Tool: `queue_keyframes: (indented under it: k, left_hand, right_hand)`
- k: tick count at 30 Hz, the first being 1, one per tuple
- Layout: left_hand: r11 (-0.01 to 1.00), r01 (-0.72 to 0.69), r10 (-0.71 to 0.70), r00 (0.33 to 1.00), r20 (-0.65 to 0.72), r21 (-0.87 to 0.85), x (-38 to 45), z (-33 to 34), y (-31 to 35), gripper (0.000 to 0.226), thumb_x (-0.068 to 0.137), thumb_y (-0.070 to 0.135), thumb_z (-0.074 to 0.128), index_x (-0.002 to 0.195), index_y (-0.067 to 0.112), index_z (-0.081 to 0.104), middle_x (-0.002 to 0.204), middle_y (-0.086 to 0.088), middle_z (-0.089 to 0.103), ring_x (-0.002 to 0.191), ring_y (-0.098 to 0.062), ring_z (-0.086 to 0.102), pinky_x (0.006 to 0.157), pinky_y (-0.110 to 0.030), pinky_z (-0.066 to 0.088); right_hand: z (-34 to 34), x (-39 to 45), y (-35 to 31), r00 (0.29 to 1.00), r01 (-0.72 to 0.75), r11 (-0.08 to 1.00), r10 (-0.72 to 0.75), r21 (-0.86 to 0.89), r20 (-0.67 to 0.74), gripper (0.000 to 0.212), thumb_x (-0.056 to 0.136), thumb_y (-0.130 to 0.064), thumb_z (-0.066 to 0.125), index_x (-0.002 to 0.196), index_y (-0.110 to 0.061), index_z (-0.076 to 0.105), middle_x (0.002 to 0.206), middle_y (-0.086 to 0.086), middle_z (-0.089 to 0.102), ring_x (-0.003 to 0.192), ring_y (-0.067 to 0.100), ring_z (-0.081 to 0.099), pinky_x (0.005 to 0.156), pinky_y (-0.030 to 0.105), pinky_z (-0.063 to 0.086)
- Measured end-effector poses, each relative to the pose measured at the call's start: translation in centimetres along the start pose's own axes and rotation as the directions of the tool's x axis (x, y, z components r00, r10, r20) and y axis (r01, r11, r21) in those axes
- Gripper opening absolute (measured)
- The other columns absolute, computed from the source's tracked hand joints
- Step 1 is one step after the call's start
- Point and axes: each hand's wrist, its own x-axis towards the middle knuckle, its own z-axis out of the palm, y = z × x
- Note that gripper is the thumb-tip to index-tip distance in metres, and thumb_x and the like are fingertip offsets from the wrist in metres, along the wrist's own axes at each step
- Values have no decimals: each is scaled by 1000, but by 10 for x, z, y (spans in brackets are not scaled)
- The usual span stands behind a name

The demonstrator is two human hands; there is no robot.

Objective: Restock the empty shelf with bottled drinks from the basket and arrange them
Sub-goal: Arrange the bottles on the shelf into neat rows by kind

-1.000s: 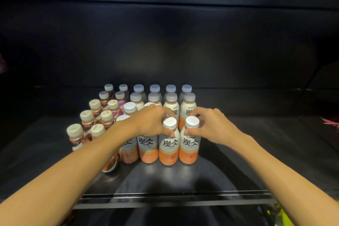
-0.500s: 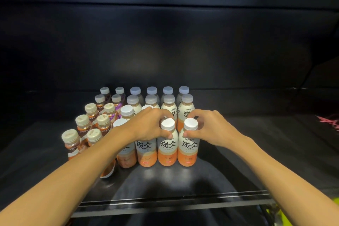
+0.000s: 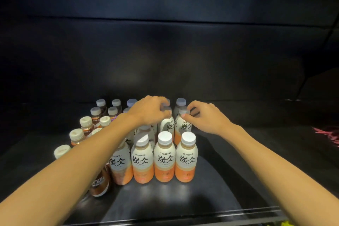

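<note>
Left hand [image 3: 153, 110] and right hand [image 3: 202, 115] each pinch a second-row bottle cap [image 3: 184, 111], at twelve o'clock from the front row [image 3: 166, 159] on the shelf [image 3: 229, 180]. Best slid upright, labels forward.

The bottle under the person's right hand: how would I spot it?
On the dark shelf, find the orange-and-white bottles. Behind the front row's rightmost bottle stands the one whose cap the right hand pinches; it ends its row on the right.
</note>
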Motion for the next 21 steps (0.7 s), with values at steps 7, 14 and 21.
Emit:
queue_keyframes:
  k: [7, 14, 21]
  left_hand:
    - [983, 22, -47, 990, 135, 183, 37, 16, -12, 52, 87, 49, 63, 134, 29, 52, 132, -2, 62, 116, -26, 58, 100, -41, 47]
    - [980, 25, -60, 983, 173, 196, 48, 29, -12, 50, 88, 52, 64, 127, 23, 51, 127, -1, 58, 118, -27, 54, 96, -37, 36]
    - [997, -7, -8, 983, 182, 83, 38, 27, -13, 30, 85, 43, 71, 110, 30, 62, 109, 1, 67, 102, -24, 60, 98, -46, 46]
  right_hand:
    - [11, 45, 12, 996, -43, 992, 53, -121, 78, 68, 85, -53, 71, 145, -28, 49, 128, 6, 66, 110, 26, 65, 89, 38, 54]
    - [25, 53, 21, 984, -80, 997, 82, -19, 159, 62, 86, -44, 71, 142, -29, 51, 130, 6, 64, 114, 28, 63, 96, 41, 53]
    - [26, 52, 25, 986, -52, 999, 50, 10, 162, 48, 78, -52, 76, 117, -28, 64, 110, -2, 69, 96, 18, 68, 89, 43, 59]
